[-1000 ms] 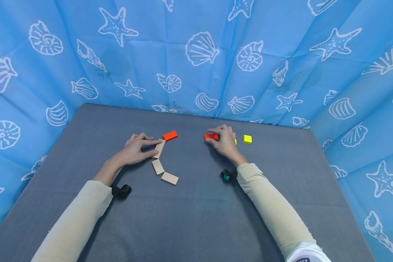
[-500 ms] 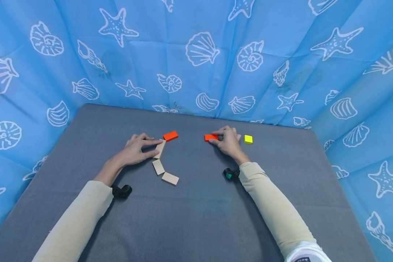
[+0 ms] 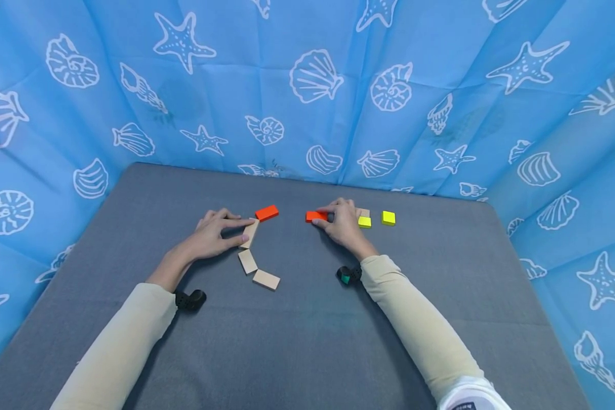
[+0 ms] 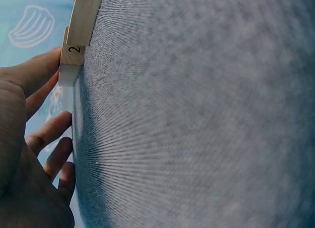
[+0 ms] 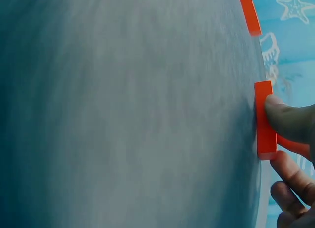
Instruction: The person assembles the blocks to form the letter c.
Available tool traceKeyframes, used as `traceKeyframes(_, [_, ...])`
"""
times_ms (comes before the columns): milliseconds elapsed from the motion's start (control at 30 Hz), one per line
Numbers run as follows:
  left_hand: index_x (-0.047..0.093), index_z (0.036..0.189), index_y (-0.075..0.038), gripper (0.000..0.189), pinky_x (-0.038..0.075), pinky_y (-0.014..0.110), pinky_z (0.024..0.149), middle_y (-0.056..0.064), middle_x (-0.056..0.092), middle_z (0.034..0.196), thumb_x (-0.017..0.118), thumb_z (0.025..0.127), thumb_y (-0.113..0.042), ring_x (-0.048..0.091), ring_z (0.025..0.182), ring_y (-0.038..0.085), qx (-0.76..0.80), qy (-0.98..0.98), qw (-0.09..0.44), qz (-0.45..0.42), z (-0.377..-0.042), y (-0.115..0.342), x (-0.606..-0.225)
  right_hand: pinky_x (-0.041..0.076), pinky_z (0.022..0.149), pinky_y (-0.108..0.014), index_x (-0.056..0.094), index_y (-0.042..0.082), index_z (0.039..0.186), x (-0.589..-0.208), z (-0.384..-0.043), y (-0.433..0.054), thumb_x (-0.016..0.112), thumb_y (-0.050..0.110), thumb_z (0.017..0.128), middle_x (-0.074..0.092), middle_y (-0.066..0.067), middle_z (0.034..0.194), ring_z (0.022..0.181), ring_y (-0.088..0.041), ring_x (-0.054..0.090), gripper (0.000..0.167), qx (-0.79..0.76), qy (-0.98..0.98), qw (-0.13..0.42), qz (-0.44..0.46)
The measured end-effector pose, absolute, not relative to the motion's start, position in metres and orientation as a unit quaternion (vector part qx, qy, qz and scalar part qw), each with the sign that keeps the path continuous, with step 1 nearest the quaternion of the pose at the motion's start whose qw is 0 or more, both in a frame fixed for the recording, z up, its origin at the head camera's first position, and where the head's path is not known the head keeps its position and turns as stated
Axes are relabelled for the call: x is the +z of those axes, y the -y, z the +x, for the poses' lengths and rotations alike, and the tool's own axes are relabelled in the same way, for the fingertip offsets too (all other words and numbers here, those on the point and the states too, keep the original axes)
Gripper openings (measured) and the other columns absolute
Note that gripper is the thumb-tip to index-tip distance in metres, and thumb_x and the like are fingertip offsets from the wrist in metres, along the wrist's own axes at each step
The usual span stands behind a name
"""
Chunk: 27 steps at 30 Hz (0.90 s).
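My left hand (image 3: pixel 210 234) pinches a plain wooden block (image 3: pixel 250 233) between thumb and index finger, its other fingers resting near the cloth. In the left wrist view the thumb touches a wooden block (image 4: pixel 73 55) marked with a 2. Just beyond its far end lies a red block (image 3: pixel 266 213). Two more wooden blocks (image 3: pixel 247 262) (image 3: pixel 266 279) continue the curved line toward the person. Farther right, my right hand (image 3: pixel 345 225) pinches a second red block (image 3: pixel 315 216), seen low against the cloth with the thumb (image 5: pixel 285 117) on its side.
Right of the right hand sit two yellow blocks (image 3: pixel 364 222) (image 3: pixel 388 218) and a partly hidden wooden block (image 3: pixel 363 212). Grey cloth (image 3: pixel 297 341) covers the table. A blue shell-patterned curtain (image 3: pixel 318 131) hangs behind the far edge.
My right hand has moved left with the red block, toward the line of blocks. A yellow block and a wooden block behind it have come into view. The left hand stays put.
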<state>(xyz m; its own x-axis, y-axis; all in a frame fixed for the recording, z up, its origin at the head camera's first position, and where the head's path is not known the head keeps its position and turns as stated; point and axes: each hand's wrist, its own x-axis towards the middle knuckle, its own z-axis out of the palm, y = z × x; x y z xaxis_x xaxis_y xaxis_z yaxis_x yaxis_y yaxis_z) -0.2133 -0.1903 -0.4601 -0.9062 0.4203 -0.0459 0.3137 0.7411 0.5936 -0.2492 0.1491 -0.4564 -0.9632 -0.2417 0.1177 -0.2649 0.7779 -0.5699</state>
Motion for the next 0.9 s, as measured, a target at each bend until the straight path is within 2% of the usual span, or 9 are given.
traceKeyframes(233, [0.058, 0.146, -0.029, 0.052, 0.031, 0.053, 0.09, 0.014, 0.051, 0.139, 0.068, 0.097, -0.044, 0.039, 0.114, 0.035, 0.303, -0.928, 0.091, 0.198, -0.213, 0.191, -0.459, 0.044, 0.084, -0.04, 0.075, 0.005, 0.122, -0.46, -0.251, -0.128, 0.079, 0.021, 0.091, 0.056, -0.013, 0.109, 0.097, -0.027, 0.053, 0.035, 0.348, 0.93, 0.004, 0.123])
traceKeyframes(900, [0.059, 0.145, -0.028, 0.052, 0.031, 0.054, 0.09, 0.015, 0.051, 0.139, 0.068, 0.097, -0.046, 0.04, 0.114, 0.035, 0.306, -0.926, 0.085, 0.203, -0.214, 0.192, -0.462, 0.048, 0.086, -0.038, 0.073, 0.003, 0.123, -0.468, -0.261, -0.092, 0.078, 0.019, 0.092, 0.057, -0.012, 0.111, 0.103, -0.026, 0.056, 0.035, 0.393, 0.914, 0.012, 0.098])
